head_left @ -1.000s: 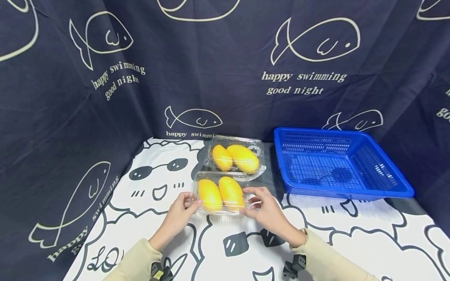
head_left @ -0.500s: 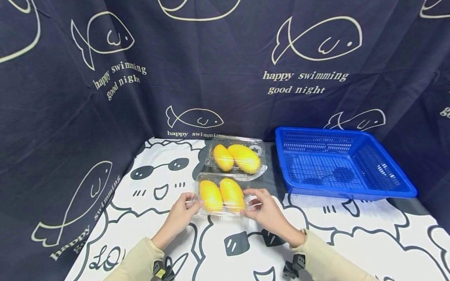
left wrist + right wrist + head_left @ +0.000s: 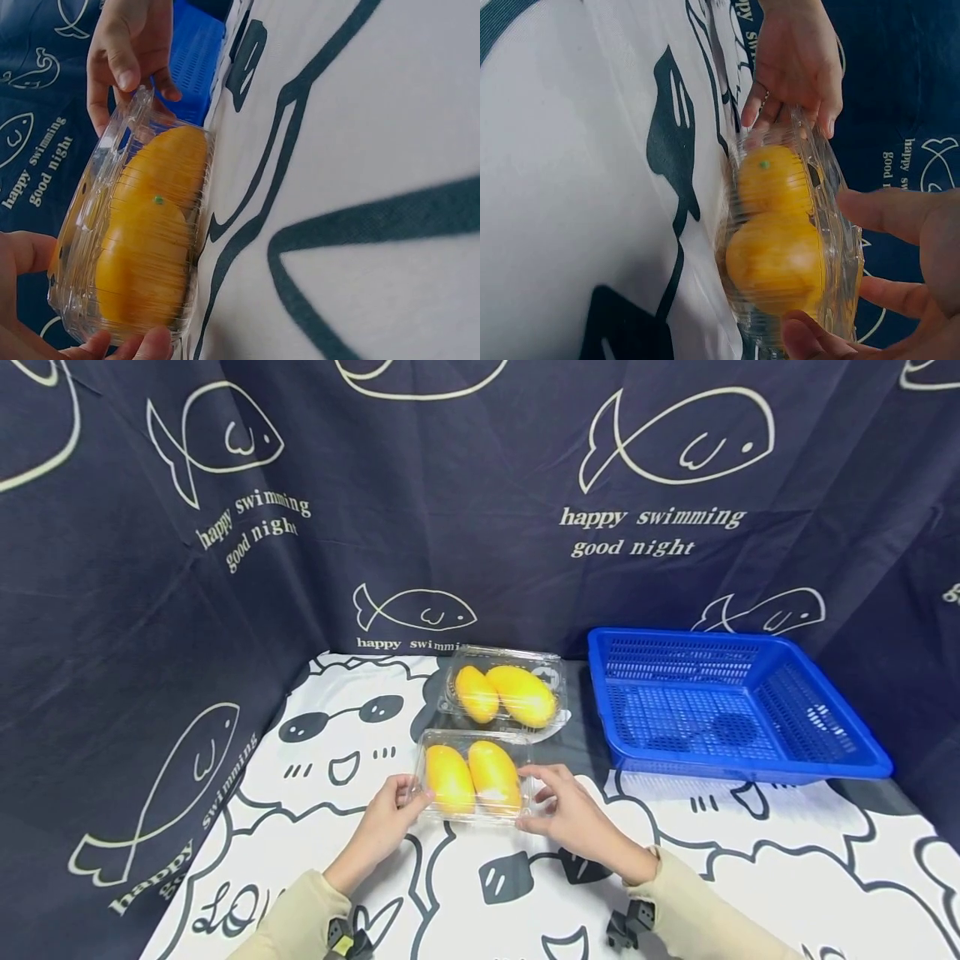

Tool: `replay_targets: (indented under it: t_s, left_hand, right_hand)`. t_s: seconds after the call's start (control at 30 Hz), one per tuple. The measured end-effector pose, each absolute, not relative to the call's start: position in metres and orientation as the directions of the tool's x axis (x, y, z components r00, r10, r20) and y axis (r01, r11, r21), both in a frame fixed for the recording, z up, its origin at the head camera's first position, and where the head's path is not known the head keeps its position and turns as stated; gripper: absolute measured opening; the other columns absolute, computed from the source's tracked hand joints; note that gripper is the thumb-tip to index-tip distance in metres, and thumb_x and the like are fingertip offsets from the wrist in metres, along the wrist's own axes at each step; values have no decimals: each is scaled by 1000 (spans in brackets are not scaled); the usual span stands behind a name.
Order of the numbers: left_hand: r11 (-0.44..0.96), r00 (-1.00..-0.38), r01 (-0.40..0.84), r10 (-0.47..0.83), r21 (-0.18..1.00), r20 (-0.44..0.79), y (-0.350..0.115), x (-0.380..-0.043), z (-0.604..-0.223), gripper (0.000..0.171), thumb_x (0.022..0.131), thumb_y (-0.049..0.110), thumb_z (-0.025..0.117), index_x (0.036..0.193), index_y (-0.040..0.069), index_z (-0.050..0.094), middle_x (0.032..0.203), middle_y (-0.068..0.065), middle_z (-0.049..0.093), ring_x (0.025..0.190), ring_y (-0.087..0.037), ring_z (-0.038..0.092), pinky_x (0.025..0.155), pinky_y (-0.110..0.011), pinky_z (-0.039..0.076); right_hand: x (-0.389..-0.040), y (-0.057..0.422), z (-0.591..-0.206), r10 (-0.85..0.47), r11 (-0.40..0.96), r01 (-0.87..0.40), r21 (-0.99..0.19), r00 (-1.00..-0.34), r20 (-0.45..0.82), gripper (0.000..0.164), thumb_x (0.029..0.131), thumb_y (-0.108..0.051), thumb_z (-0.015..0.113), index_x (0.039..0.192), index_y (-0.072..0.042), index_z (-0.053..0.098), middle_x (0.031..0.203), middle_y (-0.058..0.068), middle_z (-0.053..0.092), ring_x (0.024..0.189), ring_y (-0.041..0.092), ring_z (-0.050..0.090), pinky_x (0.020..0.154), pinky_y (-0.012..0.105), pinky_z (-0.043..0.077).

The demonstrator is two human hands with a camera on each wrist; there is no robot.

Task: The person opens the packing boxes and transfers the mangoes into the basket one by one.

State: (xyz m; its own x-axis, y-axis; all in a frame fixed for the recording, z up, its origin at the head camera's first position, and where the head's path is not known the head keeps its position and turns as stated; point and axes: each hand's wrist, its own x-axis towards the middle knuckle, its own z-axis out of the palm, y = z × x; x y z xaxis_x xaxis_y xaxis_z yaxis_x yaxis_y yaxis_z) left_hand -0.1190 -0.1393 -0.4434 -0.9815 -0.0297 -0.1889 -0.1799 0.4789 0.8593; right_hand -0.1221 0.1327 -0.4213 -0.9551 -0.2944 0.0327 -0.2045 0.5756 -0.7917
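Dark curtains (image 3: 487,468) printed with white fish and lettering hang behind and beside the table (image 3: 450,902), whose white cover bears cartoon faces in sunglasses. Toward its back right corner we see a blue basket (image 3: 750,766). Left of that, across a gap and near the table's back edge, sits the far box (image 3: 504,653), clear plastic, with two yellow mangoes (image 3: 522,695) inside. It stands in the way directly behind the near box (image 3: 474,817); we cannot tell whether they touch. That near box, holding another pair of mangoes (image 3: 450,779), is roughly midway between the table's side edges. We see the left hand (image 3: 386,817) gripping its left end and the right hand (image 3: 561,806) gripping its right. Beige sleeves (image 3: 300,910) cover parts of the table nearer us.
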Motion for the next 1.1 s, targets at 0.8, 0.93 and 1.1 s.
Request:
replay_targets:
  t_s: [0.8,0.93,1.1]
  left_hand:
    - [501,-973,-206,-11,840,-232,-154,-121,-439,51,92,34,63,129,1,54,101,-7,62,86,-16,58,73,-24,47]
    - [486,-965,-239,-23,841,-262,-159,-119,-441,45,93,37,61,121,2,57,93,-7,64,82,-16,59,70,-25,47]
    - [444,-958,-267,-28,855,-285,-163,-116,-443,35,94,36,61,101,2,62,82,-4,65,75,-14,59,67,-24,47]
  right_hand:
    - [-116,137,-423,-377,681,-413,-604,-906,195,65,73,-15,83,132,-13,56,119,12,56,93,24,62,64,21,46]
    - [-116,137,-423,-386,698,-462,-547,-886,256,62,72,-16,84,129,-12,59,117,9,57,91,23,63,65,23,48]
    - [-114,137,-424,-385,725,-498,-475,-865,321,55,70,-18,86,119,-12,62,112,4,59,88,20,65,69,30,53]
